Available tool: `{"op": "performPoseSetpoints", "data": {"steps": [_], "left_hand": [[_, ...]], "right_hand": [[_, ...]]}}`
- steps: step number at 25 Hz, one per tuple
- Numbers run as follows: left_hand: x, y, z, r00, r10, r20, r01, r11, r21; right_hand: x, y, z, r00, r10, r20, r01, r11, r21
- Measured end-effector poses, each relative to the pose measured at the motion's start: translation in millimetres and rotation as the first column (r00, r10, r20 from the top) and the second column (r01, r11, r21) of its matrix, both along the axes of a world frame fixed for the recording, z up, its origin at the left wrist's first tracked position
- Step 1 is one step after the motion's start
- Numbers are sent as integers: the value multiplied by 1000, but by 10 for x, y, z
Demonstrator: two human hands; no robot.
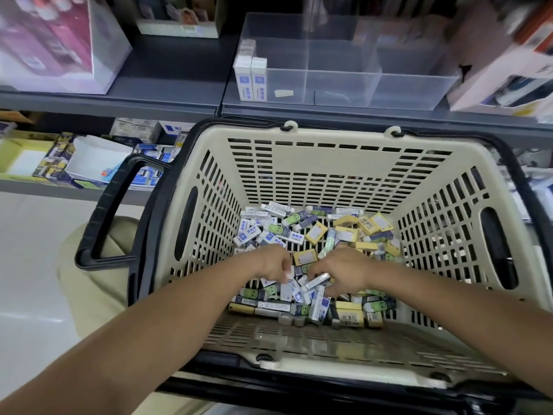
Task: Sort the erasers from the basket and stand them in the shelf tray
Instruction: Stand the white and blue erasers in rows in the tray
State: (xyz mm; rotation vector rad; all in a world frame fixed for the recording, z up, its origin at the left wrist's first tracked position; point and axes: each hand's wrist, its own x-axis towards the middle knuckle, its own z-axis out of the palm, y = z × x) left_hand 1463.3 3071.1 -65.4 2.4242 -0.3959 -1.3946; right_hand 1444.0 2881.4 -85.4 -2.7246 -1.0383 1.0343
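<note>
From the head camera, a cream slotted basket (326,172) with a black rim and black handles sits just below the edge of a grey shelf (167,76). A loose heap of erasers (276,235) covers its floor: white ones with blue labels mostly toward the left, yellow boxed ones toward the right and along the near edge, and green and purple ones mixed through. Both bare forearms reach down into the heap. The left hand (272,263) has its fingers curled and pinches a small white eraser (289,274) at the fingertips. The right hand (344,271), just beside it, curls its fingers around a white, silvery-wrapped eraser (317,280) lying slantwise. The two hands are nearly touching over the middle of the pile. On the shelf above stands a clear plastic tray (404,92) split by clear dividers into compartments. In its front left compartment two white and blue erasers (250,80) stand upright side by side against the left wall, and a small pale slip (284,92) lies on the floor near them. A blurred pink and white box (51,43) stands at the shelf's left.
</note>
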Motion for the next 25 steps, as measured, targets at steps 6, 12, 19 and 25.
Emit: {"op": "performPoseSetpoints", "data": {"steps": [6, 12, 19, 25], "left_hand": [[109, 24, -36, 934, 319, -164, -339, 934, -117], [185, 85, -36, 848, 484, -214, -519, 840, -158], [262, 97, 51, 515, 734, -443, -850, 503, -155], [234, -59, 28, 490, 784, -381, -870, 414, -268]], "right_hand": [[-48, -17, -59, 998, 27, -57, -25, 999, 26], [16, -55, 10, 975, -110, -191, 134, 984, 116], [251, -136, 235, 678, -521, -519, 729, 570, 379], [297, -76, 264, 542, -634, -552, 834, 325, 445]]}}
